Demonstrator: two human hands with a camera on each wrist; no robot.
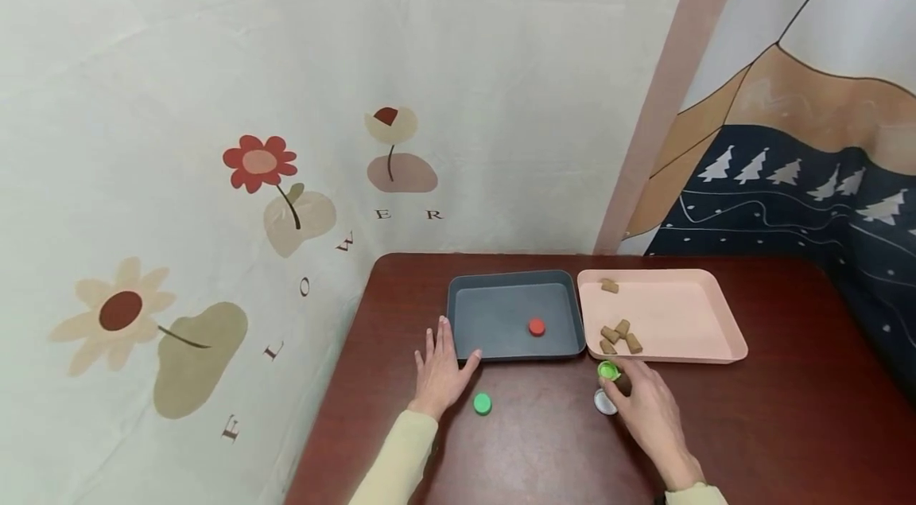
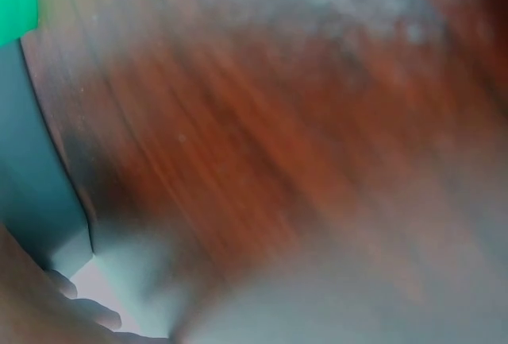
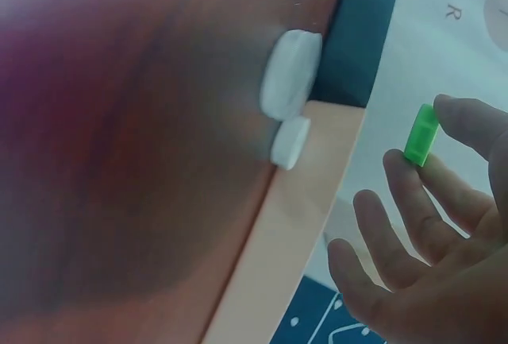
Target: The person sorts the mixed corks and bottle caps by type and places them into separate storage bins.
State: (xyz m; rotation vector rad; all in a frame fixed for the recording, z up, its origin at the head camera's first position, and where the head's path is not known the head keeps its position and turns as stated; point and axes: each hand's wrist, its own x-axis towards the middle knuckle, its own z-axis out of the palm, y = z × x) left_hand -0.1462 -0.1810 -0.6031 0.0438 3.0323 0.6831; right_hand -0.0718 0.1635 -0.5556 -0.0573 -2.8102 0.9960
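My right hand pinches a bright green bottle cap between thumb and fingertips, close to the front edge of the pink tray. Below that hand, a white cap lies on the table; the right wrist view shows a second, smaller white piece beside it. With fingers spread, my left hand rests at the front left corner of the dark grey tray, holding nothing. A darker green cap lies to its right on the table. Inside the grey tray sits a red cap.
Several brown cork-like pieces lie in the pink tray, mostly near its front left corner. The two trays stand side by side on the dark red wooden table. A wall hanging with printed flowers rises behind the table.
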